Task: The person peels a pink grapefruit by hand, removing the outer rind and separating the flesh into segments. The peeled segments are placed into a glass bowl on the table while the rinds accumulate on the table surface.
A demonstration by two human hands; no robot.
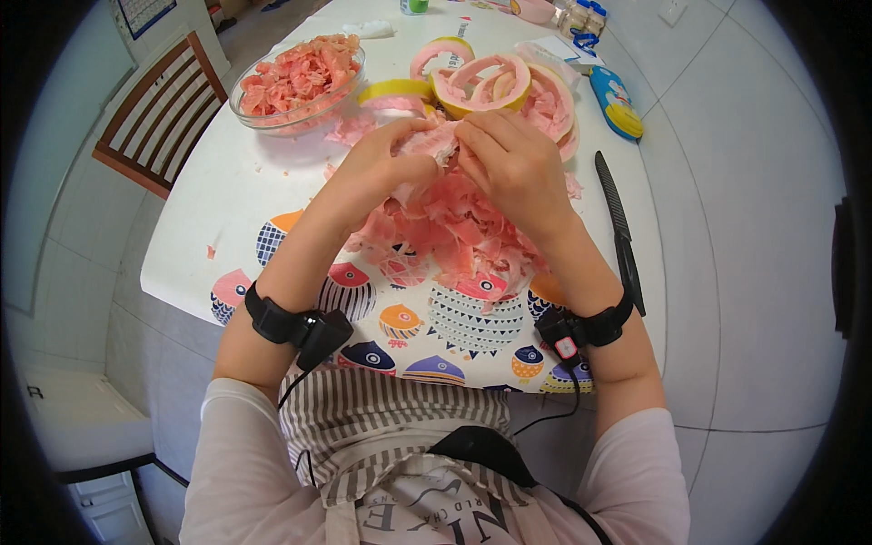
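Note:
A piece of pink pomelo [428,143] with whitish membrane is held between both hands. My left hand [390,163] grips its left side, thumb and fingers around it. The fingertips of my right hand [507,160] pinch its right edge. Beneath the hands lies a heap of torn pink pomelo membrane [466,235] on the fish-patterned table cover [402,327]. Behind them are yellow-green pomelo rind rings [490,85] with thick pink pith, some overlapping. At the far left, a clear glass bowl [296,122] holds a mound of peeled pink pulp [300,75].
A black-handled knife [618,228] lies right of the heap. Beyond it are a blue and yellow case [616,102] and jars with blue lids [582,17]. Crumpled white tissue [369,30] lies near the bowl. A wooden chair [163,112] stands left of the table, a tiled wall right.

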